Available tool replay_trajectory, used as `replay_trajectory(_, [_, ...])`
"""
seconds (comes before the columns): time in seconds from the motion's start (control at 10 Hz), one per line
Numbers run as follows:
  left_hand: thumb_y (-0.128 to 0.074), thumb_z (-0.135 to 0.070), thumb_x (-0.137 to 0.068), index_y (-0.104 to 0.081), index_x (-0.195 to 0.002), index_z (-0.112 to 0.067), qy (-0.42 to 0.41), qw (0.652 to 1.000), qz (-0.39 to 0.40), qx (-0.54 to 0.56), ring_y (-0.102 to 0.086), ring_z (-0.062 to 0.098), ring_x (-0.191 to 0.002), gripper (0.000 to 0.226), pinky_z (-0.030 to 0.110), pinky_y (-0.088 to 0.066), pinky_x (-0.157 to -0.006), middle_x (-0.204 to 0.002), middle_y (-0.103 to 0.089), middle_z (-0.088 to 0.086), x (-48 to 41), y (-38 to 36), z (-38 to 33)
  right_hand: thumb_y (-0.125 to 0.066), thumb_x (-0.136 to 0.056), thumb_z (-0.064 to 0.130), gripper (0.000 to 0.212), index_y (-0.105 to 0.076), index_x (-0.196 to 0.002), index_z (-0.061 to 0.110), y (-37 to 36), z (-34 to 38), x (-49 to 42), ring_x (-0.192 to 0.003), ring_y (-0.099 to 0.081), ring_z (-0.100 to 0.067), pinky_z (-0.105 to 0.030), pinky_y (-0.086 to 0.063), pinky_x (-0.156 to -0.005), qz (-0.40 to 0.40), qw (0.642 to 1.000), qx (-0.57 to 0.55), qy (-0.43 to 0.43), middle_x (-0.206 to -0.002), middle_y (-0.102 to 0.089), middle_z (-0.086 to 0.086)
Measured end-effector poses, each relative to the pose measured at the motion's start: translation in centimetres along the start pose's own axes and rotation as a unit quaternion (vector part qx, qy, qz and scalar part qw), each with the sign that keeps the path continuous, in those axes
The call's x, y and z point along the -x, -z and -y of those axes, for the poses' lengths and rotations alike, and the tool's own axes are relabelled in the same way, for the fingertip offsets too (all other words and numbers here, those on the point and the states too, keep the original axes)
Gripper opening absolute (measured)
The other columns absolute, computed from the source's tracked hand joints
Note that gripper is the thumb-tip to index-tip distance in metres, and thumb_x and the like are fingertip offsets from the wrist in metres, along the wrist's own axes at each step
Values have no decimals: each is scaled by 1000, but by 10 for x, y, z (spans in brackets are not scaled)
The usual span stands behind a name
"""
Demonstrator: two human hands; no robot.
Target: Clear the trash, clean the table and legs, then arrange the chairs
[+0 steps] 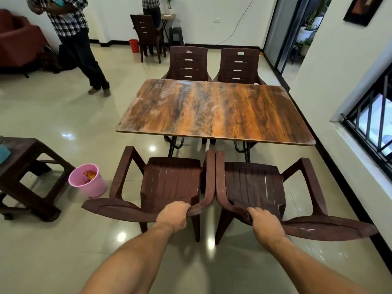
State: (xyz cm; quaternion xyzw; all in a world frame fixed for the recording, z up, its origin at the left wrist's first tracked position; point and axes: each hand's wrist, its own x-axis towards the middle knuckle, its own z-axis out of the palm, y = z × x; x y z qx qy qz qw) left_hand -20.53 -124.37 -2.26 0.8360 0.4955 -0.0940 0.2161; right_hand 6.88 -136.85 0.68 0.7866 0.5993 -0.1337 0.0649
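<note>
Two hands, left hand (172, 216) and right hand (266, 224), each grip a brown chair (169, 183) back near the table (214, 111); touching armrests could snag if pushed unevenly.

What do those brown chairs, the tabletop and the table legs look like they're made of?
The brown chairs look like moulded plastic: one-piece ribbed seats, dull sheen, pale scuffs. The tabletop seems glossy wood-grain laminate, given its reflections and thin pale edge; solid wood is possible. The table legs look like black metal tube, bent in curves.
</note>
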Motion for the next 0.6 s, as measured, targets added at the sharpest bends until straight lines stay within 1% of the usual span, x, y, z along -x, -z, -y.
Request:
replay_trajectory(0.1, [-56, -11, -85, -63, -115, -25, -11, 1000, 14, -8, -64, 25, -105, 34, 41, -53, -97, -111, -64, -1, 0, 2, 2, -39, -98, 13, 37, -47, -132, 25, 1, 1, 0, -114, -55, -23, -38, -43, -92, 11, 1000, 14, 10, -129, -57, 1])
replay_trajectory(0.2, [-55, -24, -87, -51, -137, -24, -47, 997, 47, -49, -56, 26, -121, 50, 42, -43, -107, -129, -59, 1, 5, 13, 1, -45, -97, 44, 58, -32, -150, 24, -3, -1, 1, -135, -42, -20, -39, -36, -108, 8, 1000, 11, 12, -151, -41, 2])
replay_trajectory(0.3, [-45, -55, -91, -29, -154, -21, -77, 993, 59, -68, -47, 24, -134, 73, 43, -30, -116, -146, -49, 2, 16, 23, 1, -30, -92, 73, 80, -22, -157, 27, -6, 6, 4, -148, -25, -18, -41, -26, -118, 1, 1000, -2, 15, -162, -26, 3])
replay_trajectory(0.4, [-31, -68, -94, -27, -155, -22, -88, 992, 73, -61, -48, 24, -133, 76, 43, -33, -113, -148, -49, 4, 24, 27, 7, -15, -89, 79, 86, -21, -157, 27, -4, 13, 1, -149, -21, -20, -44, -24, -120, -15, 1000, -15, -4, -164, -22, -2])
replay_trajectory(0.5, [-23, -73, -94, -32, -153, -22, -85, 991, 81, -70, -50, 25, -130, 78, 44, -36, -110, -146, -51, 5, 25, 35, 29, -12, -89, 79, 86, -21, -157, 28, 11, 42, -13, -151, -18, -21, -46, -22, -121, -43, 998, -37, 9, -164, -19, -4])
replay_trajectory(0.6, [-21, -78, -91, -35, -151, -21, -95, 987, 85, -94, -51, 26, -128, 84, 44, -38, -108, -143, -53, 7, 24, 43, 52, -16, -90, 78, 82, -24, -155, 29, 20, 95, -34, -151, -17, -20, -46, -20, -122, -74, 993, -67, 69, -164, -20, -2])
